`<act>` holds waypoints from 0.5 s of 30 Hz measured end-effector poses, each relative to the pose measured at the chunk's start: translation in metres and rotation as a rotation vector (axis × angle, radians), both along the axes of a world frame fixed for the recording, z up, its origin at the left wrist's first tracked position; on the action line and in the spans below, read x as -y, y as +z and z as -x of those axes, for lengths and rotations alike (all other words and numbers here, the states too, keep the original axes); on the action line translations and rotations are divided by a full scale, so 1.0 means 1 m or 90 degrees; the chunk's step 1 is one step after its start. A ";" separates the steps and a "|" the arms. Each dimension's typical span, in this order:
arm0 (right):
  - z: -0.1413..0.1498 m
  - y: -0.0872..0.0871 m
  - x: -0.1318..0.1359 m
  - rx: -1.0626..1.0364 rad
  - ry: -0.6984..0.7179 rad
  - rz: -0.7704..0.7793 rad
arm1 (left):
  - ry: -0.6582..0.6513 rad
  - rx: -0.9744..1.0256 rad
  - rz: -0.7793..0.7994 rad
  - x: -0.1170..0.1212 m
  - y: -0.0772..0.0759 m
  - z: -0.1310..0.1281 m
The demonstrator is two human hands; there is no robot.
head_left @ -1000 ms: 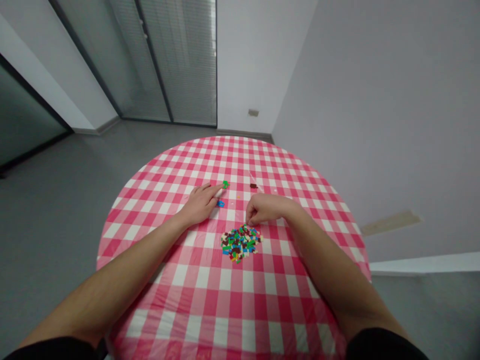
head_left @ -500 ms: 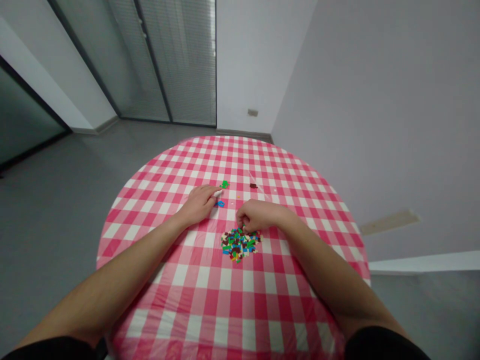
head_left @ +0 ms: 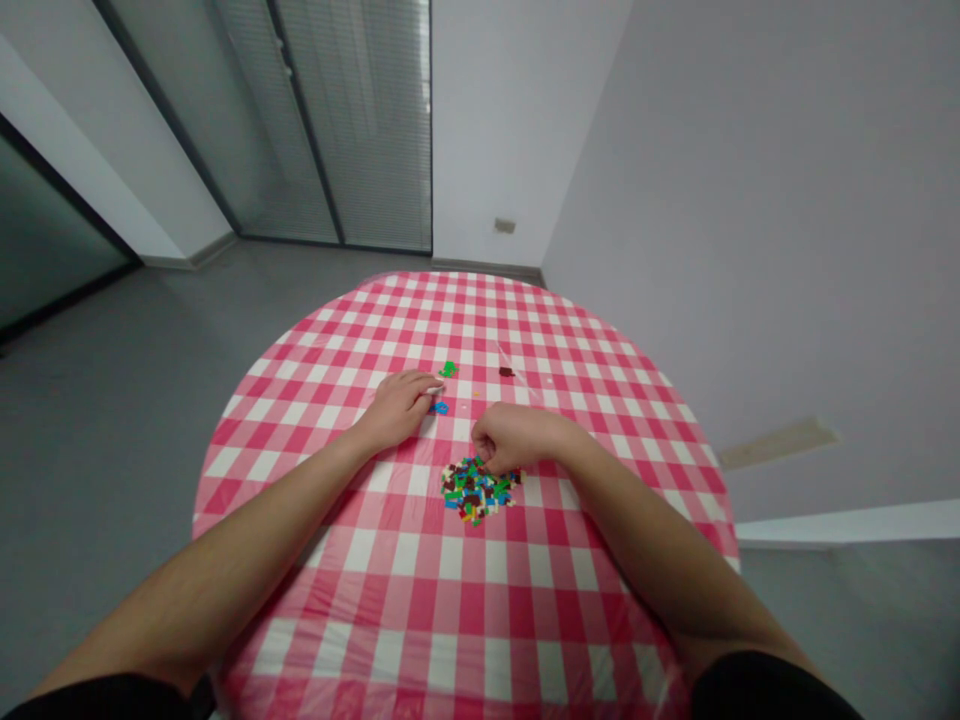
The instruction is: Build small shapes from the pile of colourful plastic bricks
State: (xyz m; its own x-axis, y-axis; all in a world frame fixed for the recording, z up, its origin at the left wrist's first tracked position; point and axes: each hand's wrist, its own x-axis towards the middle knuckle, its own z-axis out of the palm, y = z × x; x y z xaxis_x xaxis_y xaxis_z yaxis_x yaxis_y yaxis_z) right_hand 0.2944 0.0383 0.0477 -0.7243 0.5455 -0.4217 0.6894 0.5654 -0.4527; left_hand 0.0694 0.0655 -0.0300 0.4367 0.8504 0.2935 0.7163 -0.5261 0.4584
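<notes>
The right hand (head_left: 517,435) bends over a pile of small coloured bricks (head_left: 480,497) on the round, red-and-white checked surface (head_left: 450,610). Its fingers curl inward, their tips at the far edge of the pile; whether they are clamped on a brick cannot be told. The left hand (head_left: 399,410) lies palm down, further left and beyond the pile, its fingers close together; whether anything is under them is hidden. Just beside its fingertips is a blue piece (head_left: 442,408), with a green piece (head_left: 448,369) a little beyond. A dark brown piece (head_left: 507,372) lies further right, apart from both.
</notes>
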 end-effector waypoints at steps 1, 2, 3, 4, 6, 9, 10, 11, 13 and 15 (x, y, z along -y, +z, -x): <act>-0.003 0.000 -0.002 -0.039 -0.008 0.021 | -0.003 0.000 -0.003 0.000 0.000 0.000; -0.007 -0.001 -0.006 -0.086 -0.023 0.037 | -0.005 -0.001 -0.007 0.000 0.000 0.000; -0.012 -0.002 -0.011 -0.135 -0.046 0.044 | -0.009 -0.004 -0.010 0.000 0.000 0.000; -0.019 -0.004 -0.017 -0.186 -0.079 0.040 | -0.012 -0.007 -0.012 0.000 0.001 0.000; -0.034 -0.009 -0.033 -0.268 -0.163 0.013 | -0.015 -0.014 -0.012 -0.001 0.001 0.001; -0.059 -0.019 -0.056 -0.364 -0.312 -0.051 | -0.009 -0.025 -0.007 -0.001 0.000 0.001; -0.066 -0.022 -0.063 -0.388 -0.361 -0.074 | -0.008 -0.028 -0.005 -0.002 -0.001 0.002; -0.073 -0.026 -0.068 -0.402 -0.405 -0.101 | -0.008 -0.030 -0.003 -0.002 -0.001 0.002; -0.082 -0.035 -0.077 -0.384 -0.489 -0.178 | -0.005 -0.034 0.000 -0.002 -0.002 0.002; -0.087 -0.043 -0.081 -0.318 -0.543 -0.249 | 0.001 -0.034 0.003 -0.002 -0.002 0.002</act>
